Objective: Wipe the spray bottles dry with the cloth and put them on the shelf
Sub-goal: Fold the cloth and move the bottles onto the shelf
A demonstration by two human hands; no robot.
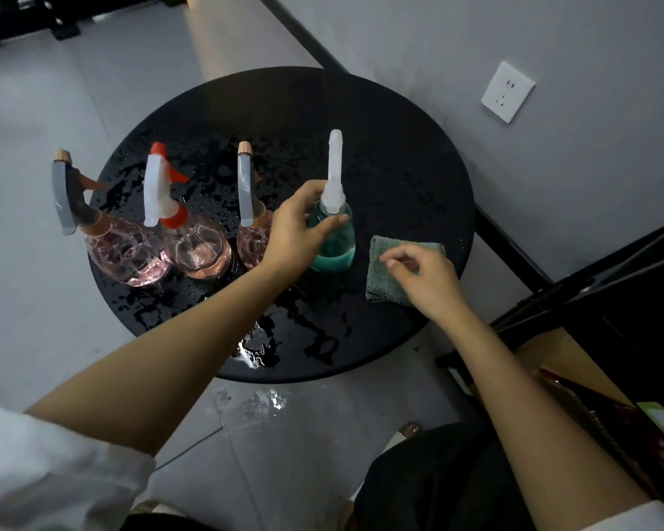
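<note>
Four spray bottles are standing upright in a row across the wet round black table (pixel 399 155). The left hand (pixel 296 231) is wrapping its fingers around the green bottle (pixel 334 243) — the rightmost one, holding it near the shoulder. At its nine o'clock are sitting a pink bottle (pixel 252 239), a clear bottle with a red-and-white trigger (pixel 200 251) and another pink bottle (pixel 127 258). At the green bottle's three o'clock the folded cloth (pixel 390 270) is lying flat — the right hand (pixel 430 277) is hovering over it, fingers loosely spread, gripping nothing.
</note>
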